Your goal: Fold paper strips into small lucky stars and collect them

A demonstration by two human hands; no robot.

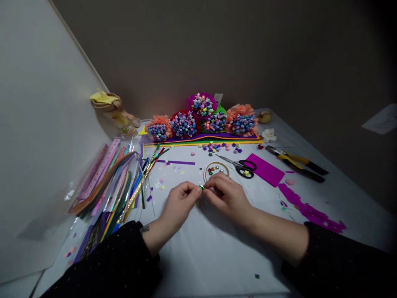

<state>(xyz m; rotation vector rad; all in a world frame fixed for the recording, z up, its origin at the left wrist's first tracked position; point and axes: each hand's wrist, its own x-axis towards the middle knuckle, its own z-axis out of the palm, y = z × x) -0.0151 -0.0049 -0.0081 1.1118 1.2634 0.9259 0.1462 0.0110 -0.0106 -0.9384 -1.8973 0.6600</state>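
Head view: left hand [181,203] and right hand [226,196] meet above the white counter [214,256], fingers [192,189] pressed together, both pinching a small shiny green paper piece [202,187]. Just ahead, a thin gold ring [217,163] encloses small paper stars. Black-handled scissors [239,166] lie beside it, then a magenta foam sheet [266,169] and yellow-handled pliers [294,163]. Coloured paper strips [105,186] lie left; paper-star bouquets [201,118] line the far edge.
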